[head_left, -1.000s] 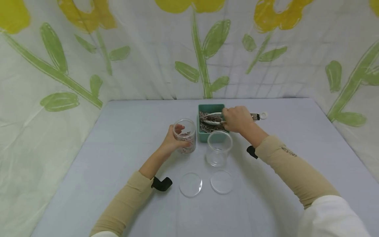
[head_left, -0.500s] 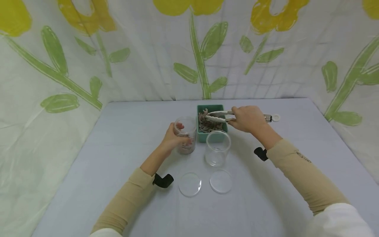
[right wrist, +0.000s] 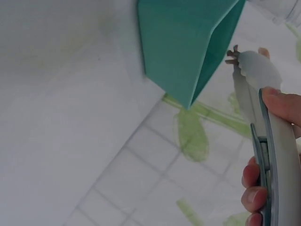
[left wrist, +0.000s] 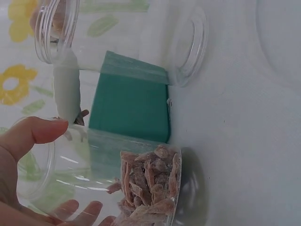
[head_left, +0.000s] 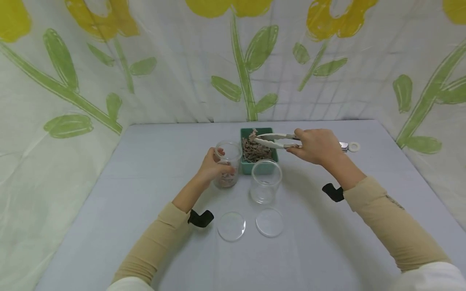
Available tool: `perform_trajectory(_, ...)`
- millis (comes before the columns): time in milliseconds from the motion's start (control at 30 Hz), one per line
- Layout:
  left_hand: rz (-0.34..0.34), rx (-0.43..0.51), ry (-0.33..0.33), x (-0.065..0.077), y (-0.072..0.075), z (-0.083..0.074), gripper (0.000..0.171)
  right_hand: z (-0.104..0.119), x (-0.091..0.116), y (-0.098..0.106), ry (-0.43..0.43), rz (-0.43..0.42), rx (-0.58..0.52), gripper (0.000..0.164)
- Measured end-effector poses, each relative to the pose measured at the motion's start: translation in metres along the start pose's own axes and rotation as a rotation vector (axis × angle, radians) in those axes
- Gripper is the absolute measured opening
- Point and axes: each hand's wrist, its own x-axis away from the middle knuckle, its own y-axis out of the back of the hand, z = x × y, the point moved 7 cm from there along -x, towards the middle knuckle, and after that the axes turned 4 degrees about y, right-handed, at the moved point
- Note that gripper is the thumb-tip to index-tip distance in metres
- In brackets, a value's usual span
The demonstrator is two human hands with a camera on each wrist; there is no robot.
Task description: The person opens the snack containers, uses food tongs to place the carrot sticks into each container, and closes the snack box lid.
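Note:
My left hand (head_left: 212, 166) grips a clear plastic jar (left wrist: 70, 172) from its left side. Brownish dried strips (left wrist: 148, 183) fill the jar's lower part. In my right hand (head_left: 316, 146) is a pair of white-tipped tongs (right wrist: 277, 155), held around the middle. Their tips pinch a few strips (right wrist: 232, 54) above a green rectangular box (right wrist: 178, 42). More of the same brown strips (head_left: 256, 150) lie inside that box, seen in the head view. The left jar stands beside the box's left wall.
A second clear jar (head_left: 263, 194), with no strips visible in it, stands just in front of the green box. Two round clear lids (head_left: 231, 226) lie side by side nearer the person. A flower-printed curtain (head_left: 164, 72) hangs behind the table (head_left: 153, 153).
The tongs have risen from inside the green box and now hold some strips at their tips. My right hand has moved to the right. The left hand stays on its jar.

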Motion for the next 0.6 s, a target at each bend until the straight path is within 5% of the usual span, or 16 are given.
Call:
perform_trajectory(267,-0.049,-0.051,0.000,0.000,0.001,-0.006,0.069,0.006,0.005,0.010,0.028,-0.095,-0.009,0.039)
perform_trajectory(467,-0.085,-0.113,0.009,0.002,0.002,-0.009,0.075,0.030,0.007,0.027,0.154,-0.254,-0.050,0.038)
perform_trajectory(600,-0.089,-0.124,-0.008,0.003,0.000,-0.011,0.075,0.044,0.006,0.030,0.210,-0.246,-0.044,0.038)
